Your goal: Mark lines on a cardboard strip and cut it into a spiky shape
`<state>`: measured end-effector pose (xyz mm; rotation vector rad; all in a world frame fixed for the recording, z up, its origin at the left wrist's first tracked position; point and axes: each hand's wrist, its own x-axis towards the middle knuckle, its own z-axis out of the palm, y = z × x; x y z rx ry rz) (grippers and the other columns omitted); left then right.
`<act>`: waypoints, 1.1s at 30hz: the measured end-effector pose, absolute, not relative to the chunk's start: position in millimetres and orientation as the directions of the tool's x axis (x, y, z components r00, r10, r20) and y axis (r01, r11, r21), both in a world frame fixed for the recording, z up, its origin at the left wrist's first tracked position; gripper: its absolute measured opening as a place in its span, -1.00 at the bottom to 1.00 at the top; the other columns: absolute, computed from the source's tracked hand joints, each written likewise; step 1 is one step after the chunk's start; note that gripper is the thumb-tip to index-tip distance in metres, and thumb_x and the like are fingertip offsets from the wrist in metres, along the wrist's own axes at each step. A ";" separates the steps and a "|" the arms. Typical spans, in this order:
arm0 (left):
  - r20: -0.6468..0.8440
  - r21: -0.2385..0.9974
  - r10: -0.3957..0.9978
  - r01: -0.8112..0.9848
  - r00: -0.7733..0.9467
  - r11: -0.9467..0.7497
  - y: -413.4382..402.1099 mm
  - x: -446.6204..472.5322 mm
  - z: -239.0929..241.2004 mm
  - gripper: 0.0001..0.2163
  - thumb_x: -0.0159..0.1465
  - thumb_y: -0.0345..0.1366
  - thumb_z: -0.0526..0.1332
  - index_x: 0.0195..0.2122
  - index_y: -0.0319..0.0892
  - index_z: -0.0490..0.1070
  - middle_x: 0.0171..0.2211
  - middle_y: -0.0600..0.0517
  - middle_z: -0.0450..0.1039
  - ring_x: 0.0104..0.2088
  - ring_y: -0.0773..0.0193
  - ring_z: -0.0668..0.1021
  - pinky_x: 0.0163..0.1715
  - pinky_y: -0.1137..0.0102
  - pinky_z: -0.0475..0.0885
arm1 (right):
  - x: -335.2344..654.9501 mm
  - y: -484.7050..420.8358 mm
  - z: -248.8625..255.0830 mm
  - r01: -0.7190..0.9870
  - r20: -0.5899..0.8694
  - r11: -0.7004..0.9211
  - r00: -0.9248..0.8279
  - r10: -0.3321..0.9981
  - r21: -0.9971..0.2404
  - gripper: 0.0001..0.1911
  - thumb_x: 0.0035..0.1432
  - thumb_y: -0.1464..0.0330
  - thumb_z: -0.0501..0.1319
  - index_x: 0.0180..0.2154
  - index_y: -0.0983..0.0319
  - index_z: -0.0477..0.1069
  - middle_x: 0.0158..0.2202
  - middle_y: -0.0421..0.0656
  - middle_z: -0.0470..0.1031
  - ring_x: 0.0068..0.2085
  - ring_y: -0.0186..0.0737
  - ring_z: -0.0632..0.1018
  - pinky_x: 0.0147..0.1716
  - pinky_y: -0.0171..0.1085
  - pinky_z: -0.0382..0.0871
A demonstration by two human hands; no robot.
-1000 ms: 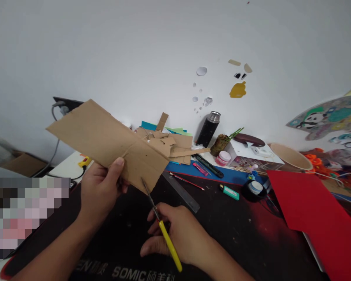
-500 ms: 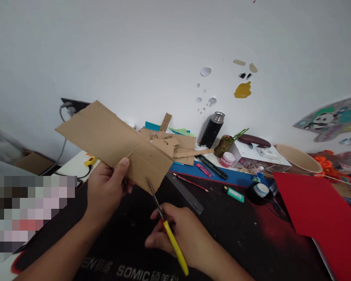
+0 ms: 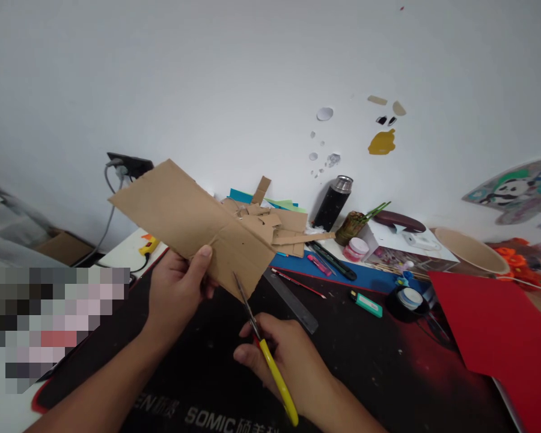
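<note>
A flat brown piece of cardboard (image 3: 193, 210) is raised above the dark desk mat, tilted down to the right. My left hand (image 3: 180, 288) pinches its lower edge, thumb on the near face and fingers behind. My right hand (image 3: 279, 355) is closed around a pair of scissors (image 3: 277, 376) with yellow and red handles. One scissor blade lies across the near face of the cardboard at its lower right edge. The other blade is hard to make out, and some of the fingers in the handles are hidden.
Behind the cardboard lies a pile of cardboard scraps (image 3: 293, 219). A clear ruler (image 3: 293, 304), a red pencil (image 3: 297, 282) and a green utility knife (image 3: 366, 304) rest on the black mat (image 3: 342, 343). A black flask (image 3: 333, 204) stands by the wall; red card (image 3: 491, 325) lies right.
The whole view has shifted a little, so everything appears slightly farther right. Both hands keep their grips, and the scissors stay at the same edge of the cardboard.
</note>
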<state>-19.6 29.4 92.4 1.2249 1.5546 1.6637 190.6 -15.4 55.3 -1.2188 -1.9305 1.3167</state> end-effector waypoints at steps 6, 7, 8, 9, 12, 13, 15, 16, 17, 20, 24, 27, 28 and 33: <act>0.240 0.967 0.878 0.184 -0.414 -0.177 31.8 -20.1 88.1 -0.64 0.39 -0.14 0.33 -0.55 -0.06 0.37 -0.74 0.11 0.37 -0.77 0.31 0.40 -0.76 0.45 0.28 | 188.8 -14.8 49.0 0.412 -0.028 0.167 -0.427 0.904 -0.896 -0.62 0.35 0.02 0.38 -0.20 0.22 0.62 -0.48 -0.25 0.49 -0.49 -0.31 0.41 -0.46 -0.34 0.21; 0.238 0.968 0.879 0.169 -0.412 -0.183 32.3 -19.8 87.7 -0.65 0.39 -0.15 0.34 -0.54 -0.06 0.37 -0.73 0.11 0.38 -0.76 0.31 0.40 -0.76 0.46 0.27 | 188.6 -14.4 48.5 0.415 -0.025 0.170 -0.425 0.905 -0.894 -0.64 0.36 0.04 0.37 -0.22 0.22 0.61 -0.48 -0.25 0.50 -0.48 -0.31 0.43 -0.45 -0.34 0.22; 0.235 0.970 0.881 0.155 -0.410 -0.186 32.9 -19.4 87.2 -0.66 0.39 -0.15 0.34 -0.52 -0.06 0.37 -0.73 0.11 0.38 -0.76 0.31 0.40 -0.77 0.46 0.27 | 188.4 -14.1 47.9 0.420 -0.020 0.177 -0.425 0.905 -0.890 -0.66 0.37 0.07 0.37 -0.24 0.22 0.60 -0.47 -0.24 0.51 -0.48 -0.31 0.45 -0.44 -0.34 0.23; 0.231 0.972 0.884 0.145 -0.407 -0.187 33.6 -19.1 86.4 -0.67 0.39 -0.15 0.34 -0.51 -0.06 0.37 -0.72 0.12 0.39 -0.76 0.30 0.40 -0.77 0.46 0.27 | 188.1 -14.0 47.2 0.426 -0.015 0.183 -0.422 0.906 -0.886 -0.68 0.38 0.10 0.37 -0.27 0.21 0.58 -0.47 -0.24 0.52 -0.47 -0.31 0.46 -0.43 -0.35 0.24; 0.213 0.976 0.890 0.121 -0.404 -0.178 35.9 -18.8 82.0 -0.68 0.40 -0.14 0.34 -0.49 -0.06 0.36 -0.71 0.13 0.39 -0.76 0.30 0.41 -0.77 0.45 0.27 | 186.9 -14.2 43.5 0.439 0.005 0.194 -0.395 0.919 -0.877 -0.73 0.38 0.16 0.38 -0.30 0.21 0.55 -0.48 -0.24 0.53 -0.48 -0.33 0.47 -0.44 -0.35 0.23; 0.204 0.979 0.892 0.109 -0.404 -0.174 36.7 -19.0 80.1 -0.68 0.40 -0.13 0.34 -0.48 -0.05 0.36 -0.70 0.13 0.39 -0.76 0.29 0.41 -0.77 0.44 0.28 | 186.4 -14.4 41.9 0.448 0.005 0.192 -0.386 0.923 -0.873 -0.73 0.38 0.17 0.38 -0.31 0.20 0.54 -0.48 -0.25 0.53 -0.49 -0.33 0.46 -0.46 -0.35 0.22; 0.185 0.983 0.893 0.085 -0.410 -0.164 38.1 -19.4 76.1 -0.69 0.40 -0.12 0.34 -0.46 -0.05 0.36 -0.69 0.13 0.40 -0.75 0.28 0.42 -0.77 0.43 0.30 | 185.3 -14.6 38.8 0.477 -0.001 0.191 -0.373 0.928 -0.858 -0.71 0.39 0.18 0.36 -0.34 0.20 0.50 -0.48 -0.24 0.52 -0.49 -0.32 0.45 -0.47 -0.35 0.20; 0.177 0.984 0.893 0.078 -0.414 -0.159 38.7 -19.7 74.3 -0.69 0.40 -0.12 0.34 -0.46 -0.04 0.37 -0.68 0.13 0.41 -0.75 0.28 0.43 -0.77 0.43 0.30 | 184.7 -14.5 37.4 0.496 -0.002 0.197 -0.371 0.929 -0.846 -0.70 0.40 0.19 0.34 -0.36 0.20 0.48 -0.48 -0.24 0.51 -0.49 -0.32 0.44 -0.48 -0.34 0.19; 0.172 0.985 0.894 0.075 -0.415 -0.155 39.3 -20.0 72.6 -0.69 0.40 -0.11 0.35 -0.46 -0.04 0.37 -0.68 0.13 0.41 -0.75 0.28 0.43 -0.77 0.43 0.30 | 184.1 -14.5 36.1 0.513 0.003 0.204 -0.366 0.931 -0.834 -0.69 0.41 0.20 0.33 -0.37 0.20 0.46 -0.49 -0.23 0.50 -0.49 -0.32 0.43 -0.48 -0.34 0.17; 0.159 0.987 0.899 0.059 -0.407 -0.148 40.6 -20.8 68.5 -0.68 0.41 -0.09 0.34 -0.46 -0.04 0.38 -0.68 0.12 0.41 -0.75 0.28 0.43 -0.77 0.43 0.29 | 182.3 -14.3 33.7 0.537 0.030 0.229 -0.354 0.935 -0.812 -0.69 0.40 0.23 0.30 -0.40 0.19 0.40 -0.50 -0.24 0.42 -0.49 -0.32 0.38 -0.49 -0.34 0.12; 0.140 0.989 0.905 0.022 -0.402 -0.143 42.1 -21.5 64.9 -0.68 0.43 -0.10 0.34 -0.45 -0.06 0.39 -0.67 0.12 0.41 -0.74 0.29 0.42 -0.76 0.43 0.28 | 180.5 -14.0 34.9 0.552 0.040 0.239 -0.347 0.937 -0.799 -0.68 0.39 0.28 0.25 -0.43 0.17 0.28 -0.54 -0.29 0.26 -0.51 -0.34 0.29 -0.50 -0.33 0.04; 0.140 0.988 0.908 -0.001 -0.395 -0.153 42.2 -21.1 64.6 -0.69 0.43 -0.12 0.34 -0.43 -0.07 0.40 -0.66 0.13 0.41 -0.73 0.30 0.42 -0.76 0.44 0.28 | 179.8 -13.4 37.9 0.564 0.020 0.234 -0.359 0.933 -0.792 -0.69 0.39 0.31 0.21 -0.42 0.16 0.22 -0.55 -0.30 0.21 -0.52 -0.35 0.25 -0.50 -0.32 0.01; 0.140 0.988 0.909 -0.006 -0.394 -0.155 41.9 -20.8 65.2 -0.69 0.43 -0.13 0.34 -0.43 -0.07 0.40 -0.66 0.13 0.41 -0.73 0.30 0.42 -0.76 0.44 0.28 | 179.6 -13.3 38.7 0.566 0.011 0.234 -0.369 0.929 -0.791 -0.70 0.40 0.31 0.19 -0.42 0.16 0.22 -0.55 -0.30 0.21 -0.52 -0.35 0.25 -0.50 -0.33 0.01; 0.150 0.987 0.907 0.002 -0.393 -0.162 40.0 -19.7 68.9 -0.68 0.42 -0.15 0.34 -0.47 -0.07 0.38 -0.68 0.13 0.40 -0.74 0.31 0.42 -0.76 0.44 0.29 | 177.7 -14.9 36.4 0.604 0.027 0.243 -0.344 0.939 -0.759 -0.69 0.40 0.33 0.17 -0.43 0.16 0.19 -0.56 -0.32 0.15 -0.55 -0.36 0.21 -0.53 -0.33 -0.04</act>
